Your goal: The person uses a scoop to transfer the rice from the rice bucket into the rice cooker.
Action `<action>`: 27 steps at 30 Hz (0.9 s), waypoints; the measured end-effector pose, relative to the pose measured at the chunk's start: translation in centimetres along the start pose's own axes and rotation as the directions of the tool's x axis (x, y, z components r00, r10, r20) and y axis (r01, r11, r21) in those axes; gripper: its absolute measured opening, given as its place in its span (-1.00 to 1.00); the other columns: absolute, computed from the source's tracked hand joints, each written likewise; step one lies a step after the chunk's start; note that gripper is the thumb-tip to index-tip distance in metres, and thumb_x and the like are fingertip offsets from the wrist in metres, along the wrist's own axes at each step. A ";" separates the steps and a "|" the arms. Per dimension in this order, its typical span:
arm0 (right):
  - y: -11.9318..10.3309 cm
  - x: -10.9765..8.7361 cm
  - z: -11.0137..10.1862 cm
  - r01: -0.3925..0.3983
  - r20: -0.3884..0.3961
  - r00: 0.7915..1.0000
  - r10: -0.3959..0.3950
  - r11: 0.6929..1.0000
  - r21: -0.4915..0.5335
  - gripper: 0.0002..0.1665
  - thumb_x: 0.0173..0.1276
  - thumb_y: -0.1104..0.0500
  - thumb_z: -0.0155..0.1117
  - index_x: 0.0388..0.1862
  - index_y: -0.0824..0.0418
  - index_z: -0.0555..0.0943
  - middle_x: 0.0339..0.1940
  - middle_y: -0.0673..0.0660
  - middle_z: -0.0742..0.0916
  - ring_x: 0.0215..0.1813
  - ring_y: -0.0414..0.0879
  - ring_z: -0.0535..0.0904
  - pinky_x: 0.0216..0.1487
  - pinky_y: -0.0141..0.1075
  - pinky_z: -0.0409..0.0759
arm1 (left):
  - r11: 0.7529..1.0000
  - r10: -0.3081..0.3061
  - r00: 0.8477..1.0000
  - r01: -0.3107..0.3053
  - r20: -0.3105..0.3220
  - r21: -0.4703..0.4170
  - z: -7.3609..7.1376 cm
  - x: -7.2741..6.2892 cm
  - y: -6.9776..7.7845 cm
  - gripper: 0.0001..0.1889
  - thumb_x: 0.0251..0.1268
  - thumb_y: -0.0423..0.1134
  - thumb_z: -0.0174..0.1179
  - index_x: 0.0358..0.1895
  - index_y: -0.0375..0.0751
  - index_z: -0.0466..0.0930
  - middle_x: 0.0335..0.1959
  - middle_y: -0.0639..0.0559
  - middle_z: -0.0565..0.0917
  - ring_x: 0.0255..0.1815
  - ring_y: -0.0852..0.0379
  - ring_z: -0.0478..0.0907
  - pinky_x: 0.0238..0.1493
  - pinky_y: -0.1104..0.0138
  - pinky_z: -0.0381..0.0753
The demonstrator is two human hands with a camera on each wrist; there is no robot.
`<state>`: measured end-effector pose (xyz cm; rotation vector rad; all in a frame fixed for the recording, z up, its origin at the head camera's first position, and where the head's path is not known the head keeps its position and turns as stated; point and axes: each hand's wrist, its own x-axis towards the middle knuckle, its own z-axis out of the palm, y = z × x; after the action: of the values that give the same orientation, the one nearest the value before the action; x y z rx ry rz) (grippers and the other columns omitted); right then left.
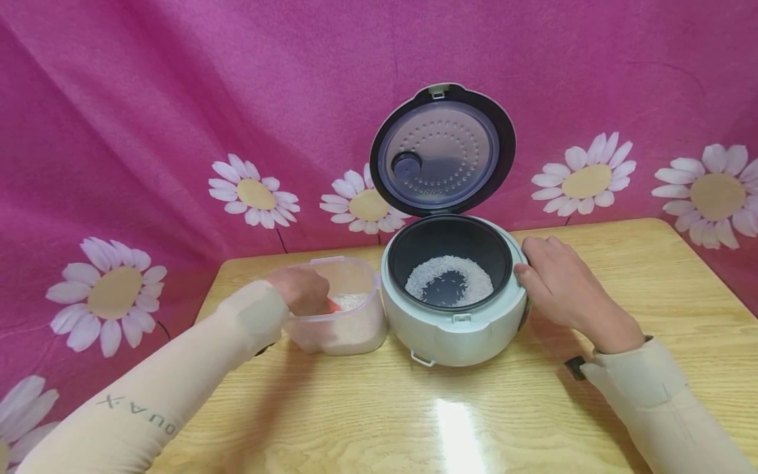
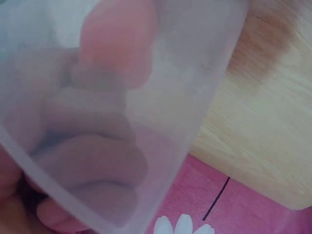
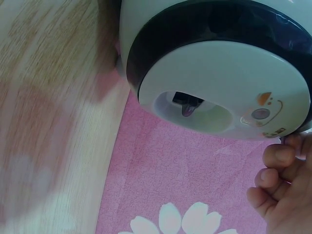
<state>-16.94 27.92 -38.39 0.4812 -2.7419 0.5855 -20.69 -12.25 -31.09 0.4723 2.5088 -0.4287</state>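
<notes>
My left hand (image 1: 303, 289) reaches down into a translucent pink-white container (image 1: 355, 332) with rice (image 1: 351, 301) in it. Its curled fingers (image 2: 92, 161), seen through the container wall, hold a red scoop (image 2: 117, 44), mostly hidden by the hand in the head view. Just right of the container stands a pale rice cooker (image 1: 458, 342), its lid (image 1: 444, 155) raised. Inside its dark inner pot (image 1: 408, 257), white rice (image 1: 480, 283) forms a ring around a barer middle. My right hand (image 1: 562, 286) grips the cooker's right edge, thumb on the near side and fingers bent at the rim.
A wooden table (image 1: 343, 421) carries the container and cooker side by side, nearly touching. Behind the table hangs a pink cloth (image 1: 284, 85) with white daisies, close to the raised lid. The cooker's right side has a control panel (image 3: 219, 83).
</notes>
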 end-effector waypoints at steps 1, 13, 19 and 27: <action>0.0 0.0 0.0 0.001 -0.001 1.000 -0.001 1.000 -0.001 -0.82 0.40 0.13 0.09 -0.13 0.21 0.47 -0.37 0.10 0.51 -0.20 -0.01 0.35 -0.16 -0.13 0.34 | 1.000 0.003 1.000 -0.003 -0.003 0.000 0.0 0.0 0.0 -0.80 0.36 -0.14 0.17 -0.46 -0.03 0.61 -0.45 0.06 0.51 -0.35 0.07 0.48 -0.30 0.23 0.45; 0.2 -0.1 0.2 0.018 -0.019 1.000 -0.018 1.000 0.004 -0.86 0.38 0.15 0.09 -0.18 0.20 0.47 -0.41 0.08 0.49 -0.22 -0.03 0.35 -0.17 -0.13 0.32 | 0.999 0.041 0.999 -0.041 -0.026 -0.011 0.3 0.5 -0.3 -0.79 0.41 -0.12 0.17 -0.43 -0.05 0.60 -0.46 0.05 0.50 -0.34 0.07 0.47 -0.27 0.24 0.45; 0.2 -0.1 0.2 0.017 -0.017 1.000 -0.017 1.000 0.004 -0.85 0.39 0.15 0.09 -0.17 0.21 0.47 -0.40 0.09 0.49 -0.23 -0.02 0.35 -0.18 -0.13 0.32 | 0.998 0.062 0.997 -0.063 -0.043 -0.013 0.6 0.9 -0.5 -0.76 0.44 -0.09 0.15 -0.42 -0.06 0.60 -0.48 0.06 0.46 -0.35 0.08 0.45 -0.26 0.24 0.43; 0.1 -0.1 0.1 0.011 -0.015 1.000 -0.011 1.000 0.006 -0.85 0.38 0.15 0.10 -0.17 0.20 0.47 -0.40 0.08 0.50 -0.22 -0.03 0.34 -0.18 -0.13 0.32 | 0.993 0.100 0.990 -0.105 -0.096 -0.049 0.9 1.4 -0.4 -0.72 0.48 -0.07 0.11 -0.42 -0.10 0.58 -0.54 0.10 0.41 -0.44 0.13 0.40 -0.34 0.28 0.38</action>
<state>-16.93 27.98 -38.56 0.4904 -2.7221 0.5922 -21.54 -12.60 -32.59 0.6100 2.5644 -0.3047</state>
